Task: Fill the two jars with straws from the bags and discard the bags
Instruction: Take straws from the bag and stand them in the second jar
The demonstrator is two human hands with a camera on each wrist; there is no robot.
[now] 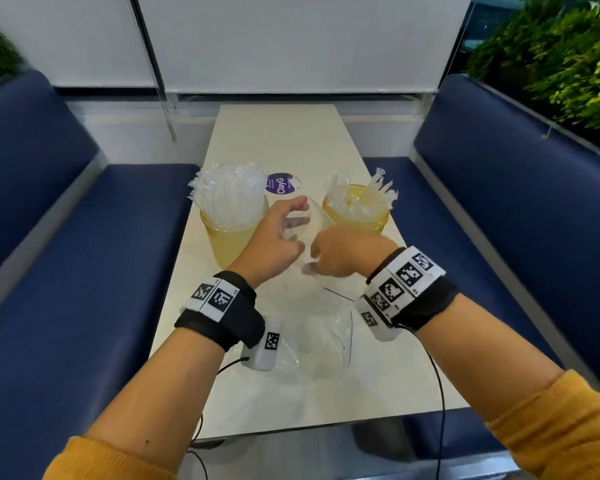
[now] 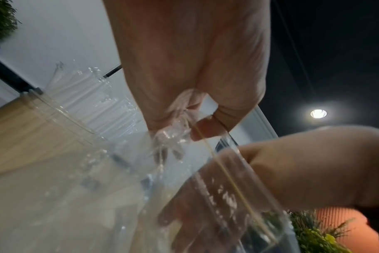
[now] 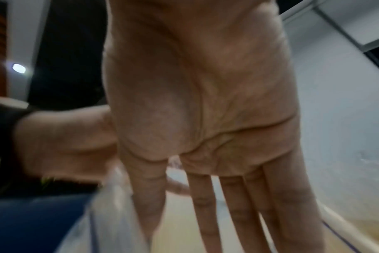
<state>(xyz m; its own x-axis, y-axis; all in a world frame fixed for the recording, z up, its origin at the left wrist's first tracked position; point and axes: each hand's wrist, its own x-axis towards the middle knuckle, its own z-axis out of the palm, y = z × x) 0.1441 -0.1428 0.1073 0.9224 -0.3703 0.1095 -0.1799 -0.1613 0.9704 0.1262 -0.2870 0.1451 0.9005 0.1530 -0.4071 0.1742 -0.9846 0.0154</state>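
Two yellowish jars stand mid-table. The left jar [image 1: 229, 237] [image 2: 32, 123] is packed with wrapped straws [image 1: 226, 195]. The right jar [image 1: 357, 216] also holds straws, some leaning outward. Between the jars my left hand [image 1: 284, 230] [image 2: 184, 130] pinches a bunched part of a clear plastic bag [image 1: 309, 306] [image 2: 141, 171], lifted at its top. My right hand [image 1: 340, 254] [image 3: 206, 205] lies against the bag with straight fingers; the film [image 3: 110, 222] hangs beside its thumb. More clear bag film [image 1: 326, 341] lies crumpled on the table between my wrists.
The narrow pale table [image 1: 278, 140] runs away from me between two blue benches [image 1: 66, 271] [image 1: 499, 202]. A purple round sticker [image 1: 280, 183] lies behind the jars. Green plants [image 1: 568, 64] stand at the far right.
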